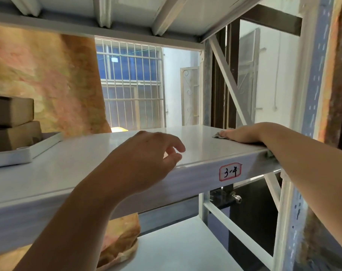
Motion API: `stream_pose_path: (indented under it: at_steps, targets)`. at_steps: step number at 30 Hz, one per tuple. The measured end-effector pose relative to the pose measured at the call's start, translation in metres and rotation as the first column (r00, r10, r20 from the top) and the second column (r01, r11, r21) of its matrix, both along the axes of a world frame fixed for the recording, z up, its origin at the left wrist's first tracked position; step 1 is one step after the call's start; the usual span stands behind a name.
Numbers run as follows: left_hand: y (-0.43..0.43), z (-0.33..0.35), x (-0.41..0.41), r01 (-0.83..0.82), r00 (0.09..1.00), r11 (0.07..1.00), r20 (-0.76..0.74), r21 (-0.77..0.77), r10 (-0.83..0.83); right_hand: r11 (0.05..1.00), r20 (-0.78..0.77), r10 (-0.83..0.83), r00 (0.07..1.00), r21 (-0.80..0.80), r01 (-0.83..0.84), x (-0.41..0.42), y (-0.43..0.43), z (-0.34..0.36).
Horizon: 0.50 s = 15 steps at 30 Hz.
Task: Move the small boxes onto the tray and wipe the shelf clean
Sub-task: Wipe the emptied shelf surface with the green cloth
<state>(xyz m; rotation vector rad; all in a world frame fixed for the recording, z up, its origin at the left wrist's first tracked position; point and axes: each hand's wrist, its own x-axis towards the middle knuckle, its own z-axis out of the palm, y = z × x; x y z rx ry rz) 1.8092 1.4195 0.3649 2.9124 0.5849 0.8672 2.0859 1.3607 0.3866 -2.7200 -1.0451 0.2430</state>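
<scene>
A white metal shelf [92,151] crosses the view at chest height. At its far left a white tray [27,152] holds two brown cardboard boxes, one [11,111] stacked on the other [15,135]. My right hand [242,134] lies flat on a grey cloth [218,135] at the shelf's right end, pressing it onto the surface. My left hand [146,153] hovers over the shelf's front edge in the middle, fingers curled loosely and apart, holding nothing.
A label reading "3-4" [230,171] is stuck on the shelf's front rail. White uprights and a diagonal brace [229,81] stand at the right. An orange patterned curtain [49,75] hangs behind the tray. A lower shelf [178,245] lies below.
</scene>
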Motion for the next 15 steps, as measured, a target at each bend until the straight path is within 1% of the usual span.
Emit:
stream_pose_path:
  at_steps: [3, 6, 9, 12, 15]
  targets:
    - [0.002, -0.002, -0.012, -0.012, 1.000, 1.000, 0.017, -0.001, 0.012, 1.000, -0.019, 0.006, 1.000, -0.002, -0.006, 0.006, 0.004, 0.001]
    - [0.006, -0.004, -0.033, -0.094, 0.995, 0.994, 0.021, 0.061, 0.093, 0.999, 0.000, 0.033, 0.999, 0.005, -0.033, 0.008, 0.007, -0.001]
    - [0.015, -0.002, -0.048, -0.130, 0.991, 0.991, 0.035, 0.045, 0.128, 0.999, 0.018, 0.043, 0.999, -0.004, -0.043, 0.008, 0.008, -0.003]
    - [0.020, -0.001, -0.056, -0.150, 0.989, 0.987, 0.010, 0.058, 0.150, 0.999, 0.002, 0.032, 0.999, -0.005, -0.032, -0.017, 0.008, 0.001]
    - [0.024, -0.001, -0.065, -0.136, 0.991, 0.988, -0.003, 0.067, 0.137, 0.995, -0.045, 0.102, 0.994, -0.010, -0.103, -0.050, 0.007, 0.005]
